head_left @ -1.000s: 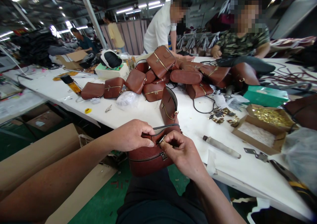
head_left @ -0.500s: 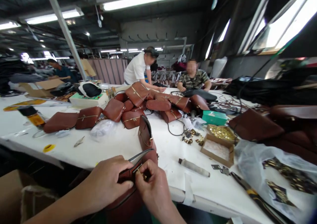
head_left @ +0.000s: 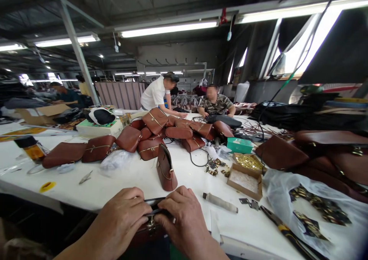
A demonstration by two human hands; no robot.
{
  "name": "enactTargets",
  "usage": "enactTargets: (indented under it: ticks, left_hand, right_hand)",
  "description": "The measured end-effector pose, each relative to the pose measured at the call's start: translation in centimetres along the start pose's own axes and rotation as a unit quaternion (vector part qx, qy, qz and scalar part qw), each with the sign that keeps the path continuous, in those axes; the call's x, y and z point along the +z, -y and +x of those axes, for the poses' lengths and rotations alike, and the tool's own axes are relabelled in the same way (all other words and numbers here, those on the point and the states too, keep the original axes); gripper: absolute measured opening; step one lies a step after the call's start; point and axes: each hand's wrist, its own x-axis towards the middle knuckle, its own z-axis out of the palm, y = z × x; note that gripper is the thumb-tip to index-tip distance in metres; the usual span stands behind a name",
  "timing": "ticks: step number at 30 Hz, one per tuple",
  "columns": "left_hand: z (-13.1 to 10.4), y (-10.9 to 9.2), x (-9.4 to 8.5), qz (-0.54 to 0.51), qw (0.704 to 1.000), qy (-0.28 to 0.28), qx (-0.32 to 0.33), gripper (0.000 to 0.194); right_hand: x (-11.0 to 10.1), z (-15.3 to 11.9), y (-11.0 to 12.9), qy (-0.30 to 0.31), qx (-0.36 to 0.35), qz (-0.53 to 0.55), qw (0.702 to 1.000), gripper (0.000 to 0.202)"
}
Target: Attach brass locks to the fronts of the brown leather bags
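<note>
At the table's near edge, a brown leather handbag (head_left: 145, 236) is gripped by its dark-edged opening. My left hand (head_left: 122, 216) pinches the rim on the left, fingers closed over it. My right hand (head_left: 184, 216) curls over the same rim on the right, thumb pressed at the front. Between the two thumbs shows a gold-coloured metal clasp (head_left: 151, 222). Much of the bag is hidden behind my hands and below the table edge. Just beyond them a second brown handbag (head_left: 165, 171) stands upright on the white table (head_left: 132, 185).
A heap of brown bags (head_left: 179, 132) lies farther back. To the right are a grey-handled tool (head_left: 220, 202), a carton of gold pieces (head_left: 247, 162), pliers (head_left: 283, 229) and a plastic bag (head_left: 309, 202) of metal fittings. Two people work across the table.
My right hand has gone from pinching at the metal piece to gripping the rim. The bag has turned, its clasp now facing me. The view has shifted slightly.
</note>
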Motion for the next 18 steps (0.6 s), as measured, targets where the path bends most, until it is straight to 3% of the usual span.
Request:
enactTargets:
  ticks: [6,10,14,18]
  left_hand:
    - [-0.4,-0.3,0.4,-0.008,0.997,-0.048,0.054,0.025]
    - [-0.3,-0.6,0.1,0.027,0.994,-0.075,0.069,0.024]
    - [0.3,-1.7,-1.7,0.108,0.992,0.013,0.055,0.016]
    - [1.3,-1.9,-3.4,0.149,0.984,0.078,0.053,0.017]
  right_hand:
    - [-0.1,-0.5,0.6,0.036,-0.07,-0.053,0.996,0.009]
    - [-0.5,-0.6,1.0,0.025,-0.053,-0.012,0.998,0.011]
    - [-1.6,0.0,1.1,0.073,-0.007,0.073,0.995,0.011]
    - [-2.5,1.1,0.3,0.142,0.048,0.206,0.967,0.013]
